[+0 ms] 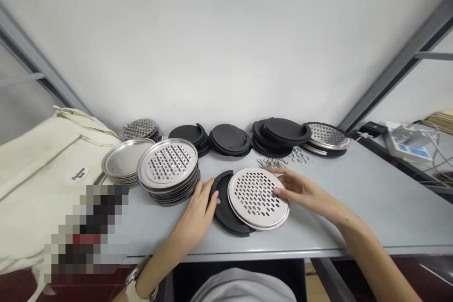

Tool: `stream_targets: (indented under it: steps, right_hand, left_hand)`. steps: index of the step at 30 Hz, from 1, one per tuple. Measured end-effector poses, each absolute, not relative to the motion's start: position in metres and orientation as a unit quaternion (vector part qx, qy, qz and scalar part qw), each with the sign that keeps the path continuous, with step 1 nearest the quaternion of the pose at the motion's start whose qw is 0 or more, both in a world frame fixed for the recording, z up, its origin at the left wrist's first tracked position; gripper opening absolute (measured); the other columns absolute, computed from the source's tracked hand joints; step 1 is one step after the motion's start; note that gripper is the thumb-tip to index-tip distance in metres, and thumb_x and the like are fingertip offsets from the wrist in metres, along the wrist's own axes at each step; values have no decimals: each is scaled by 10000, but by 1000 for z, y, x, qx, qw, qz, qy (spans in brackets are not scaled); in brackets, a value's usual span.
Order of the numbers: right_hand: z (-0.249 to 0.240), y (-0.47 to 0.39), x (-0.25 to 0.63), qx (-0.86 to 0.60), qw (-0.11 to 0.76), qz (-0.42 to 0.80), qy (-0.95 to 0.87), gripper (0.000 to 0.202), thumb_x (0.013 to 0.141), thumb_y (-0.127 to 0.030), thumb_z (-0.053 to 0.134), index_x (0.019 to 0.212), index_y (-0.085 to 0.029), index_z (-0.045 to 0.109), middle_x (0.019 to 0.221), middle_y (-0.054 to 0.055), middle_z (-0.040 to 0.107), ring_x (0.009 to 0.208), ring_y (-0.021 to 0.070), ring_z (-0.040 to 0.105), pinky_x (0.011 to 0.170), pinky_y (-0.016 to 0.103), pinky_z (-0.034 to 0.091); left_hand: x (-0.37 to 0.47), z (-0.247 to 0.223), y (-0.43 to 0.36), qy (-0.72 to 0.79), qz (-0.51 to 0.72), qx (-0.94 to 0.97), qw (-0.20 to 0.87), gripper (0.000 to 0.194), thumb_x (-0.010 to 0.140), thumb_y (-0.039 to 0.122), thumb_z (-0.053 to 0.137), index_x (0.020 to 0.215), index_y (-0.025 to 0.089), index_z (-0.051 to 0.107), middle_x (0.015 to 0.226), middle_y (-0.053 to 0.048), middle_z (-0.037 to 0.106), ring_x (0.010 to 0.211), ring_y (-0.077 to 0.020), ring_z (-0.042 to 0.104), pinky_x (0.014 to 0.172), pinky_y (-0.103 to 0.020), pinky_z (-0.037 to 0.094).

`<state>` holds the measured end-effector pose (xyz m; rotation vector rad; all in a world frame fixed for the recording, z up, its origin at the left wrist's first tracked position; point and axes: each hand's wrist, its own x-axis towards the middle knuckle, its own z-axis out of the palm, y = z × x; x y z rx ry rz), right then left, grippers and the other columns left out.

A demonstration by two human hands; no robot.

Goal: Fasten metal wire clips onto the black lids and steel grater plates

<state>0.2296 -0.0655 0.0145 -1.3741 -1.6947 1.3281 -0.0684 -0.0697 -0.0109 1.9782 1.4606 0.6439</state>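
A round metal disc with slotted holes (257, 197) lies partly over a black round holder (223, 207) near the table's front edge. My right hand (297, 190) grips the disc's right rim, thumb on top and fingers at the far side. At the holder's left rim rests my left hand (198, 210), its fingers bent against the edge. Just left of that hand stands a tall stack of perforated metal discs (168, 165). Behind the holder lie small metal hooks (272, 163) and metal rings (299, 155).
Along the wall stand black holder stacks (230, 138), (283, 131) and an assembled disc pair (325, 136). Plain discs (125, 158) and another grater stack (139, 129) are at the left. A cream cloth bag (46, 174) covers the left side; cables and a box (406, 144) are at the right.
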Motion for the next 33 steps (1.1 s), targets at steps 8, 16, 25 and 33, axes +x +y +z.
stream_targets:
  steps: [8, 16, 25, 33]
  right_hand:
    - [0, -88, 237, -485, 229, 456, -710, 944, 699, -444, 775, 1475, -290, 260, 1511, 82, 300, 1272, 304, 439, 1068, 441, 406]
    - [0, -84, 212, -519, 224, 367, -739, 907, 653, -524, 770, 1434, -307, 363, 1409, 87, 419, 1223, 336, 460, 1021, 445, 420]
    - [-4, -83, 199, -506, 244, 357, -746, 875, 663, -516, 764, 1418, -310, 371, 1365, 87, 443, 1192, 319, 480, 975, 414, 451]
    - [-18, -99, 211, -504, 248, 311, -767, 904, 738, -515, 716, 1470, -337, 216, 1501, 81, 286, 1338, 330, 344, 1116, 482, 308]
  left_hand:
    - [-70, -18, -67, 528, 255, 759, 285, 450, 986, 357, 280, 1403, 208, 362, 1344, -110, 425, 1285, -231, 403, 1099, -412, 327]
    - [-68, -12, -68, 505, 266, 765, 297, 450, 996, 349, 242, 1401, 205, 373, 1301, -101, 461, 1245, -218, 434, 1081, -390, 347]
    - [-69, -17, -68, 503, 282, 754, 313, 429, 983, 324, 276, 1381, 215, 392, 1317, -94, 445, 1275, -228, 400, 1102, -407, 318]
    - [-97, -5, -87, 463, 215, 788, 344, 583, 843, 103, 395, 1400, 263, 331, 1226, -85, 514, 1080, -196, 542, 1016, -358, 414]
